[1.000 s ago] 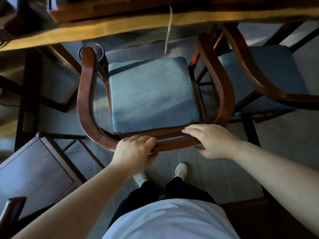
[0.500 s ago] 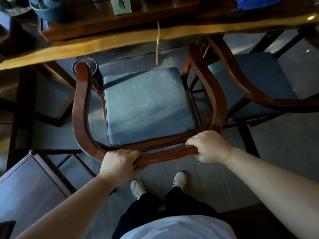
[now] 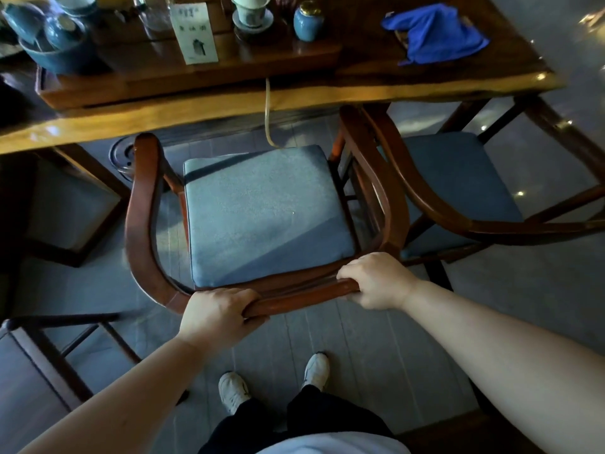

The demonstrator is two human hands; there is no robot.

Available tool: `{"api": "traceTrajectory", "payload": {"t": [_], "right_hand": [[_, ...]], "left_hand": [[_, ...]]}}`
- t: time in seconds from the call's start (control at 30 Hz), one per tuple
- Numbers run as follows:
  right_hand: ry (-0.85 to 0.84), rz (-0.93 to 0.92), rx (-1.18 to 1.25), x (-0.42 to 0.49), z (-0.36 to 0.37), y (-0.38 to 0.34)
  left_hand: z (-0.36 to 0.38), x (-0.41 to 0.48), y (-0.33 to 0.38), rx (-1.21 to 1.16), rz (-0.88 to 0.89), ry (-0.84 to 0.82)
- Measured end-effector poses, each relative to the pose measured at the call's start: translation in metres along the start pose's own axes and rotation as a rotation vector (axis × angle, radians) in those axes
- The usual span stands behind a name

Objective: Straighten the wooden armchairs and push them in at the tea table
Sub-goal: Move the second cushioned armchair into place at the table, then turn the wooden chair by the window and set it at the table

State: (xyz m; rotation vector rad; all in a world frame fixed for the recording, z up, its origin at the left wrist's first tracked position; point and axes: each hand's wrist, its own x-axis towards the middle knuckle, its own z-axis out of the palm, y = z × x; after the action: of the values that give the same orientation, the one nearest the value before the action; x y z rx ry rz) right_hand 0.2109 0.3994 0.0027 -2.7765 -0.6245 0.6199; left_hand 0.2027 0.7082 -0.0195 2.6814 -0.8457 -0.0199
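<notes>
While facing the tea table [image 3: 294, 96], gripping. Left hand [image 3: 217, 317] and right hand [image 3: 376, 280] both closed around armchair [image 3: 140, 224] back rail.

Reddish-brown wooden armchair frame [image 3: 144, 224]: smooth, glossy lacquer. Its blue-grey fabric seat cushion [image 3: 265, 214]: matt, finely textured. Beyond it, golden-edged wooden tea table [image 3: 196, 109]: polished, reflective.

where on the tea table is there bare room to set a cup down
Bare wood lies along the near edge of the tea table, and between the tea tray and the blue cloth. The tray is crowded: blue bowls, card, lidded cup, blue jar.
</notes>
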Motion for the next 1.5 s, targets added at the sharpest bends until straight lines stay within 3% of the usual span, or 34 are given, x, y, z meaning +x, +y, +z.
{"api": "traceTrajectory", "payload": {"t": [0.4, 0.63, 0.83, 1.2, 1.5], "right_hand": [[-0.034, 0.005, -0.003, 0.012, -0.012, 0.007], [-0.071, 0.056, 0.006, 0.009, -0.011, 0.002], [-0.105, -0.036, -0.024, 0.011, -0.015, -0.002], [-0.012, -0.587, -0.363, 0.093, -0.024, -0.168], [-0.007, -0.805, -0.414, 0.158, -0.014, -0.312]], "left_hand": [[0.001, 0.014, -0.006, 0.08, -0.085, -0.056], [-0.006, 0.01, 0.004, 0.036, -0.229, -0.2], [-0.028, -0.007, 0.016, 0.114, -0.222, -0.162], [-0.1, -0.12, -0.016, 0.398, -0.419, -0.175], [-0.142, -0.234, -0.072, 0.377, -0.675, -0.168]]}}
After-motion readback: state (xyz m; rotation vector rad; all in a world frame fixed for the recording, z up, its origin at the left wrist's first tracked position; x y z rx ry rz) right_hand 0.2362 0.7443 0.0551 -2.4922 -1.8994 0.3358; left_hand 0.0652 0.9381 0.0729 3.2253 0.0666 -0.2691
